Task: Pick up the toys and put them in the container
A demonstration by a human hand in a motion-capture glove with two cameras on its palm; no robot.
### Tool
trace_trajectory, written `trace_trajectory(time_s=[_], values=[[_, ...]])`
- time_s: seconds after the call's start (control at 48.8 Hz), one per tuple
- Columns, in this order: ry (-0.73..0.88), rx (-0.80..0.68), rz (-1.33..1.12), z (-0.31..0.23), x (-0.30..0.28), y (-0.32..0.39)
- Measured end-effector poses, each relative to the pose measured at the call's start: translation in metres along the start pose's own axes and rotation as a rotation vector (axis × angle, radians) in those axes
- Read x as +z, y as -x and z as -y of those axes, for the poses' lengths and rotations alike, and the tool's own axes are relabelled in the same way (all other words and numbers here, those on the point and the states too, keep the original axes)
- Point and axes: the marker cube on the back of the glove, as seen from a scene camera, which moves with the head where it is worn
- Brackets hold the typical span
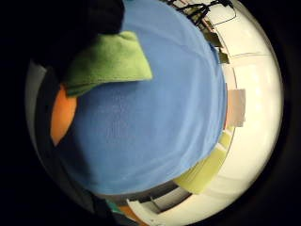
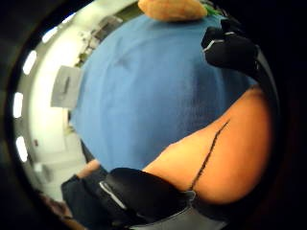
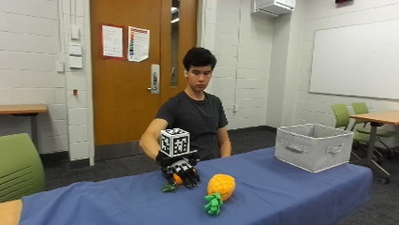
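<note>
My gloved right hand (image 3: pixel 180 169) is down on the blue tablecloth (image 3: pixel 280 197), fingers curled round a small orange plush toy (image 3: pixel 177 179) with green leaves (image 3: pixel 168 188). In the thumb side palm view the orange toy (image 2: pixel 230 158) lies close against the palm, between black glove fingers (image 2: pixel 229 48). Its green leaves (image 1: pixel 110 61) and orange body (image 1: pixel 62 115) show in the little finger side palm view over the cloth. A plush pineapple (image 3: pixel 220 186) with a green crown lies on the cloth just beside the hand. The grey fabric container (image 3: pixel 314 146) stands open at the far end of the table.
The person sits behind the table, the other arm down out of sight. A green chair (image 3: pixel 17 165) stands at the near end; more green chairs and a wooden table (image 3: pixel 374 117) are beyond the container. Bare blue cloth lies between pineapple and container.
</note>
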Motion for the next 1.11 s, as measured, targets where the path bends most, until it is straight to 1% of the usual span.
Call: trace_trajectory(time_s=[0.082, 0.287, 0.492, 0.574, 0.697, 0.8, 0.902, 1.005, 1.108], values=[[0.004, 0.012, 0.016, -0.008, 0.004, -0.003], [0.024, 0.013, -0.038, -0.021, 0.001, 0.002], [-0.035, 0.005, 0.113, -0.023, -0.01, 0.014], [-0.04, 0.035, 0.093, -0.025, -0.017, 0.019], [-0.041, 0.074, -0.014, -0.013, -0.029, 0.018], [-0.075, 0.107, -0.111, 0.001, -0.04, 0.02], [-0.077, 0.129, -0.147, 0.014, -0.054, 0.027], [-0.083, 0.122, -0.159, 0.03, -0.085, 0.041], [-0.119, 0.115, -0.149, 0.05, -0.128, 0.061]])
